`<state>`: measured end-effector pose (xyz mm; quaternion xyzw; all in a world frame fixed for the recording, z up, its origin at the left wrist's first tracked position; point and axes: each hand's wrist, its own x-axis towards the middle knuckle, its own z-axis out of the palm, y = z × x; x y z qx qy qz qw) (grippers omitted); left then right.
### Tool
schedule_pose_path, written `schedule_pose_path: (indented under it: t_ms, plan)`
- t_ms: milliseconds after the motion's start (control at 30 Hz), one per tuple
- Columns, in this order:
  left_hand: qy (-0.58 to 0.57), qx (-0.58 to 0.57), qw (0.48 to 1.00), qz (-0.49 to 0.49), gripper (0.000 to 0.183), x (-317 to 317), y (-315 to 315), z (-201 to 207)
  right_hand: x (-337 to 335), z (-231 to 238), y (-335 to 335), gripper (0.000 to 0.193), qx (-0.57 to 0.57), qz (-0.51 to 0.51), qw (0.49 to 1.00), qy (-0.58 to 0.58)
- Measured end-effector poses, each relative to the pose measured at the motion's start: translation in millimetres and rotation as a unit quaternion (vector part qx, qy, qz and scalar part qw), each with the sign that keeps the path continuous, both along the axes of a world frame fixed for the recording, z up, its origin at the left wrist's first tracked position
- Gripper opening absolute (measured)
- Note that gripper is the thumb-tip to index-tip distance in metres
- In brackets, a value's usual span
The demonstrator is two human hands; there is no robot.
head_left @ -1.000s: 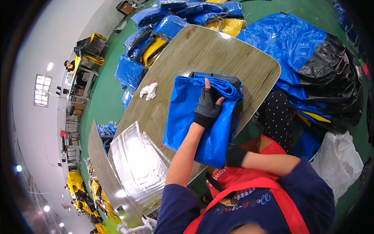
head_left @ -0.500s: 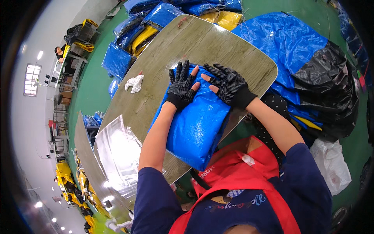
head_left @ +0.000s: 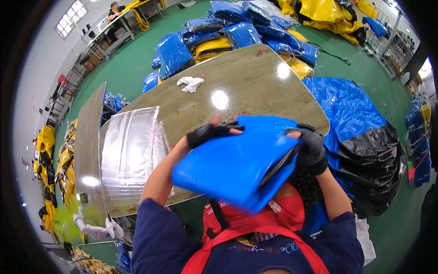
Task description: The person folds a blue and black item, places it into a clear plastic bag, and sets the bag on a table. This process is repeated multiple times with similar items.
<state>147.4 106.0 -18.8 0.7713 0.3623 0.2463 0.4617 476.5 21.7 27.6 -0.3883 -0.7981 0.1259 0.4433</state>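
Note:
A folded blue tarp (head_left: pixel 237 157) is lifted over the table's near edge, tilted and partly smeared by motion. Black lining shows between its layers on the right side. My left hand (head_left: pixel 211 132), in a black fingerless-tipped glove, grips the bundle's far left edge. On the right edge, my right hand (head_left: pixel 311 147) in a matching dotted glove is closed, its thumb on top and the other fingers mostly hidden. Left of the bundle lies a stack of clear plastic bags (head_left: pixel 130 146) on the wood-patterned table (head_left: pixel 182 112).
A crumpled white cloth (head_left: pixel 190 83) lies toward the table's far left. Behind the table are piled bagged blue packages (head_left: pixel 246 34). A large blue and black tarp heap (head_left: pixel 365 146) covers the floor at right. A white jointed arm (head_left: pixel 98 228) stands at lower left.
Both hands lay flat, pressing the blue tarp on the table. Now they grip its edges and have raised and tilted it toward me. The view has shifted too.

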Motion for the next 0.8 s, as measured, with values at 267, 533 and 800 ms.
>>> schedule_pose_path:
  t_ms: [267, 533, 800]
  plan:
    - [-0.005, 0.008, 0.933, 0.359, 0.110, 42, -86, -45, -28, -68, 33, 0.054, -0.466, -0.060, 0.810, 0.351]
    - [0.441, 0.203, 0.865, 0.127, 0.055, -46, 90, -19, -7, -88, 27, 0.086, -0.535, -0.020, 0.782, 0.320]
    - [0.207, 0.041, 0.914, 0.346, 0.060, -62, 196, -51, 16, -103, 11, 0.083, -0.582, -0.123, 0.741, 0.311]
